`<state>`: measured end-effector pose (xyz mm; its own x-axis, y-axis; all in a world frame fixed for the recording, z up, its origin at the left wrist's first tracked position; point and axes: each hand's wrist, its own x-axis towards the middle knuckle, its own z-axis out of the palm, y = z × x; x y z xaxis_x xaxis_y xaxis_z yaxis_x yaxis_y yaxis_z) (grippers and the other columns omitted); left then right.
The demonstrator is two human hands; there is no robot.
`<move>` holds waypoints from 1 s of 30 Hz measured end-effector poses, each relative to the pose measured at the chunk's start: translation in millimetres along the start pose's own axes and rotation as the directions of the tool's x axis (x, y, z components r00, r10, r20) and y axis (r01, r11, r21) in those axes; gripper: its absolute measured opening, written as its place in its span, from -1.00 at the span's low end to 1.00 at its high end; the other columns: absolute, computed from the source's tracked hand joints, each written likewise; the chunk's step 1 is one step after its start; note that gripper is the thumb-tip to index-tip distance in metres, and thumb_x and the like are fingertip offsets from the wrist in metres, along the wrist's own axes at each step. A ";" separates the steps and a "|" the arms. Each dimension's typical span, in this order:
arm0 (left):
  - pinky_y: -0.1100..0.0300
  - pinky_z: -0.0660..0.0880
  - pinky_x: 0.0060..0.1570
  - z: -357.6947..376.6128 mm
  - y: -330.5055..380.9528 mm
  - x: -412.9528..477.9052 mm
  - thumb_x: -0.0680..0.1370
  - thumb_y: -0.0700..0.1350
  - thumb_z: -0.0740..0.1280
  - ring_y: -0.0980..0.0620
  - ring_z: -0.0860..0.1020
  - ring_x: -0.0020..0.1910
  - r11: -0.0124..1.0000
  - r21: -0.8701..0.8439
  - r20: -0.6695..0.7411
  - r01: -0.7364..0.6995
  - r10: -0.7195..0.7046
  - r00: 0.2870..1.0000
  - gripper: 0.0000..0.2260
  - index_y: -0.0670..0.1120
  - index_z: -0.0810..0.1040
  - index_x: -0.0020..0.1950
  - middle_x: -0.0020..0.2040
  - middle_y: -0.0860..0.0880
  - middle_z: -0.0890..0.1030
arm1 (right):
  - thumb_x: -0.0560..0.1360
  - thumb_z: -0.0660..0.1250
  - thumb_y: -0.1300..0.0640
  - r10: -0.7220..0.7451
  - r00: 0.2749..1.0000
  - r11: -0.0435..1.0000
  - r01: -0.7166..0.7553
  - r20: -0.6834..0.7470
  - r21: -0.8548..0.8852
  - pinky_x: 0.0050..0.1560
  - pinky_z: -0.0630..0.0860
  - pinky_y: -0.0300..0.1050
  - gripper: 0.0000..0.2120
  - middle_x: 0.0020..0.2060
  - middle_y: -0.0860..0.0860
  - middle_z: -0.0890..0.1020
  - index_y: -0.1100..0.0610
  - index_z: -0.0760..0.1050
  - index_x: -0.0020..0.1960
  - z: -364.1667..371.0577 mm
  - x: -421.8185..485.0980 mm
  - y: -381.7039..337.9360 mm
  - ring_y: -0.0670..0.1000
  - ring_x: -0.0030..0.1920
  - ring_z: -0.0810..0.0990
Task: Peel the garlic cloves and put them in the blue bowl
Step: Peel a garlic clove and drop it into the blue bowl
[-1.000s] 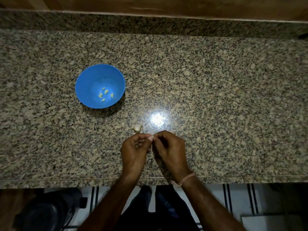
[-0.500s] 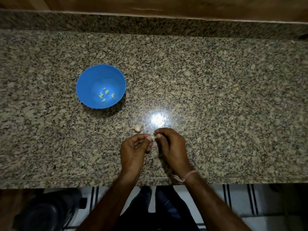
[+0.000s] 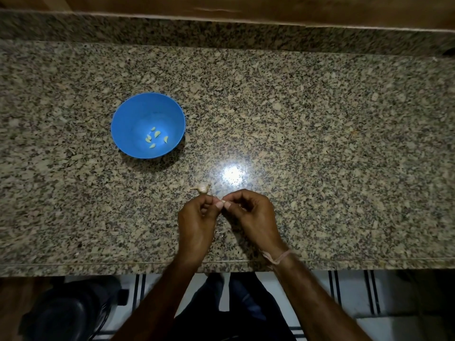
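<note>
**Clove pinched over granite counter**

Nearest, a pale tiled floor (image 3: 344,291) with dark stripes showed below the counter edge, with a dark object (image 3: 66,313) at the lower left that I could not identify. Over the speckled granite counter (image 3: 320,143), close to its front edge, the left hand (image 3: 197,217) and right hand (image 3: 253,212) met fingertip to fingertip, both pinching one small clove (image 3: 222,201). A thread (image 3: 278,258) circled the right wrist. Just beyond the left hand lay a garlic bulb (image 3: 202,188). A glare (image 3: 233,174) shone past the right hand. Farther left stood the bowl (image 3: 133,119), holding peeled cloves (image 3: 156,133). Behind ran a granite upstand (image 3: 221,30), then wood (image 3: 246,6).
</note>
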<state>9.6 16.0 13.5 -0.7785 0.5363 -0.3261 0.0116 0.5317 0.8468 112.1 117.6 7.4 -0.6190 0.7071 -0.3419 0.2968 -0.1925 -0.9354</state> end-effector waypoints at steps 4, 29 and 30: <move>0.36 0.51 -0.18 2.0 0.4 -2.6 0.60 -0.16 0.45 0.23 0.64 -0.17 0.998 -0.061 0.014 -0.002 0.002 1.000 -0.93 0.00 0.69 -0.04 -0.17 0.09 0.71 | 0.54 0.51 0.26 -0.009 1.000 0.999 0.009 0.008 0.041 0.19 0.66 0.03 -0.87 -0.02 0.00 0.77 0.16 0.73 0.08 -3.3 3.1 -1.2 0.02 0.07 0.73; 0.35 0.50 -0.27 2.9 8.5 -3.8 0.60 -0.08 0.43 0.15 0.64 -0.23 0.995 -0.074 0.102 0.065 -0.057 0.993 -0.93 -0.04 0.68 -0.04 -0.23 0.05 0.70 | 0.56 0.48 0.28 0.068 0.997 0.984 -0.072 0.031 0.161 0.17 0.65 0.31 -0.92 -0.07 0.13 0.76 0.19 0.71 0.04 -2.1 0.3 4.9 0.25 0.04 0.73; 0.35 0.50 -0.27 3.6 8.6 -4.6 0.60 -0.09 0.42 0.16 0.63 -0.24 0.995 -0.070 0.104 0.067 -0.060 0.993 -0.93 -0.03 0.68 -0.06 -0.24 0.06 0.70 | 0.55 0.48 0.27 0.062 0.998 0.990 -0.064 0.021 0.128 0.16 0.65 0.32 -0.93 -0.09 0.12 0.76 0.17 0.71 0.01 -2.1 2.0 6.7 0.23 0.03 0.73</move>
<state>15.6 20.4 20.8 -0.7080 0.5692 -0.4181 -0.0846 0.5194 0.8504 114.4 119.1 0.7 -0.6150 0.6791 -0.4007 0.2398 -0.3230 -0.9155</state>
